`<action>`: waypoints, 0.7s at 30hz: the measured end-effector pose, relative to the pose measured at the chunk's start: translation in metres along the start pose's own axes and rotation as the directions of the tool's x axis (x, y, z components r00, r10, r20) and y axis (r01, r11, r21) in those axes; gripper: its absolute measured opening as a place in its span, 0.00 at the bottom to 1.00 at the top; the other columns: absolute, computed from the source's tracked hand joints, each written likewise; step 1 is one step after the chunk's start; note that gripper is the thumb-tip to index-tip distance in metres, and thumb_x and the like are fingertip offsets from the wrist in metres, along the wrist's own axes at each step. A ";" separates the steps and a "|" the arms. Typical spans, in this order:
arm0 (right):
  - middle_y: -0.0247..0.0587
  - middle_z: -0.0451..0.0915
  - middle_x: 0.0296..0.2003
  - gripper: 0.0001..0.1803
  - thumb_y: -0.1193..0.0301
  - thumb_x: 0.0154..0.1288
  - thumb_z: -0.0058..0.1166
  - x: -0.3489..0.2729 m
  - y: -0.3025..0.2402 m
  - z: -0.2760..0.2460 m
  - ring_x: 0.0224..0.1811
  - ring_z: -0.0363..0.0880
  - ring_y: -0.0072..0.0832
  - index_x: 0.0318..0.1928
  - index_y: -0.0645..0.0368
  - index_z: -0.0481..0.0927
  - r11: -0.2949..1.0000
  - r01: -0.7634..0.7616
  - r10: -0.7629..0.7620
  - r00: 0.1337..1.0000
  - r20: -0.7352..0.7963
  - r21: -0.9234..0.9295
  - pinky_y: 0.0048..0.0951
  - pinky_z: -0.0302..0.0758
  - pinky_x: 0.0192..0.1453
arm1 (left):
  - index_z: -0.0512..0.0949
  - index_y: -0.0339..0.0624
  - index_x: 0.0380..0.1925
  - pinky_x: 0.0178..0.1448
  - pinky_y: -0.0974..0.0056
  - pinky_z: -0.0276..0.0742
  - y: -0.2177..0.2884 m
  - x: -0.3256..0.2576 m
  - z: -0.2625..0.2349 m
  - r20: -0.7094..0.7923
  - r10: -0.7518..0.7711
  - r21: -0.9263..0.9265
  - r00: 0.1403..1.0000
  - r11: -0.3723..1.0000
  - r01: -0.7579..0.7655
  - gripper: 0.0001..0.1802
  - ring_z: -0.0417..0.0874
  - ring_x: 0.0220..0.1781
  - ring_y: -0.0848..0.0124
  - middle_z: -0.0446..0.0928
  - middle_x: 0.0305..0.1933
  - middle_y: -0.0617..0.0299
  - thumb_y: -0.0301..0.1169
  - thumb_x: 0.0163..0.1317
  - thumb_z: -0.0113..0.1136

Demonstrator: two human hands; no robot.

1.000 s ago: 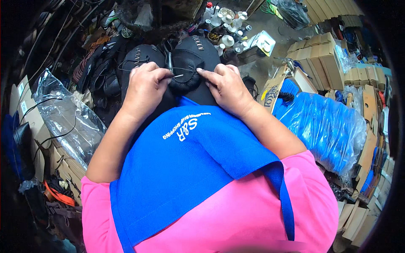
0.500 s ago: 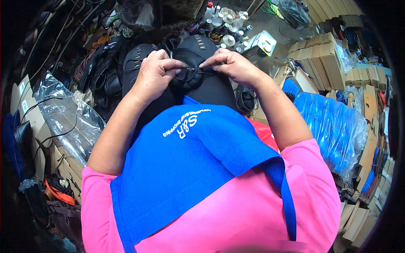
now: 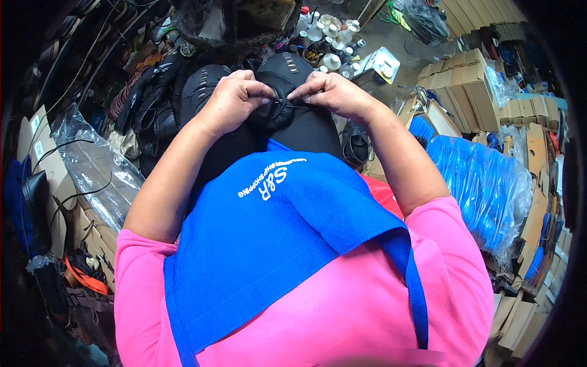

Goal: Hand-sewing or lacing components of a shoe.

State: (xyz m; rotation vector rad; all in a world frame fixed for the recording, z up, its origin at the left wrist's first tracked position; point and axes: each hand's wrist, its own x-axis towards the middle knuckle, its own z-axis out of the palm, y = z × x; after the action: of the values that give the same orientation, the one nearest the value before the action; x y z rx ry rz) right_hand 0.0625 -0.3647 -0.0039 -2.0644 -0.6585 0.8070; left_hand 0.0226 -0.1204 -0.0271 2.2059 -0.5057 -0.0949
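A black leather piece [image 3: 281, 115], shaped like a shoe part with a rounded, stitched-looking rim, lies on my lap between my dark-trousered knees. Over its left side my left hand [image 3: 235, 101] is pinched, thumb and index finger meeting at the leather's upper edge. Opposite it, my right hand [image 3: 336, 95] is also pinched, its fingertips close to the same spot. A short dark bit shows between the two sets of fingertips, and a thin strand runs below my right fingers. What each pinch holds is too small to make out.
Black leather goods [image 3: 156, 116] are piled at the left, near a clear plastic sheet [image 3: 98, 159]. Several bottles [image 3: 330, 61] stand on the floor ahead. Stacked cardboard boxes [image 3: 461, 88] and a plastic-wrapped blue bundle [image 3: 477, 183] sit at the right. A blue apron [image 3: 263, 244] covers my front.
My left hand has shifted slightly right and turned a little. The thin light line seen between my fingertips earlier no longer shows there; a short dark bit does. My right hand has barely moved.
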 end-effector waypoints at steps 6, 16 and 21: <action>0.31 0.72 0.31 0.16 0.73 0.58 0.57 -0.007 -0.007 0.007 0.39 0.71 0.22 0.48 0.50 0.83 0.997 0.048 -0.051 0.998 -0.046 -0.063 0.24 0.69 0.48 | 0.83 0.47 0.32 0.39 0.62 0.69 0.016 -0.004 -0.006 0.020 0.254 0.179 0.967 0.951 -0.254 0.10 0.73 0.34 0.63 0.70 0.26 0.59 0.23 0.47 0.65; 0.32 0.82 0.37 0.15 0.74 0.59 0.60 -0.008 0.001 0.022 0.39 0.76 0.16 0.47 0.60 0.82 0.910 -0.052 0.102 0.990 -0.099 0.412 0.20 0.72 0.48 | 0.81 0.39 0.40 0.42 0.69 0.75 0.012 -0.015 0.010 -0.109 -0.181 -0.117 0.977 0.979 0.168 0.14 0.79 0.34 0.75 0.80 0.32 0.62 0.22 0.51 0.65; 0.34 0.83 0.34 0.12 0.74 0.57 0.61 -0.004 -0.001 0.026 0.36 0.77 0.16 0.42 0.62 0.83 0.891 -0.037 0.123 0.979 -0.163 0.452 0.20 0.73 0.44 | 0.78 0.35 0.37 0.39 0.71 0.74 0.018 -0.007 0.023 -0.009 -0.305 -0.317 0.952 0.904 0.287 0.11 0.77 0.33 0.80 0.79 0.29 0.63 0.22 0.52 0.64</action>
State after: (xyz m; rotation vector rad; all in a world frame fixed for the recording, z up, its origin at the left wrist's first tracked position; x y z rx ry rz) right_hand 0.0401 -0.3545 -0.0145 -1.7221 -0.2503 0.7198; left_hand 0.0053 -0.1451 -0.0291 1.9498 -0.1058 -0.2539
